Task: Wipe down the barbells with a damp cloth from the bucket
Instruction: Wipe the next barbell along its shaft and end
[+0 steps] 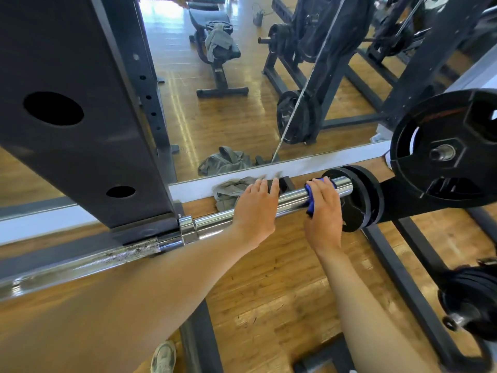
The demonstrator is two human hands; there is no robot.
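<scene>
A chrome barbell [212, 220] lies across the rack from lower left to upper right, its sleeve ending near small black plates [357, 200]. My right hand [324, 211] wraps over the sleeve and presses a blue cloth [312, 200] around it, just left of the plates. My left hand [255, 208] lies over the sleeve a hand's width to the left, fingers reaching across the top of the bar. The knurled shaft [129, 255] at lower left looks smeared and dirty. No bucket is in view.
A dark rack upright [80, 117] stands at left against a mirror. A grey cloth [228, 192] lies on the floor by the mirror's base. A large black plate [446, 149] hangs at right, more plates [473, 300] lower right. Rack feet cross the wooden floor.
</scene>
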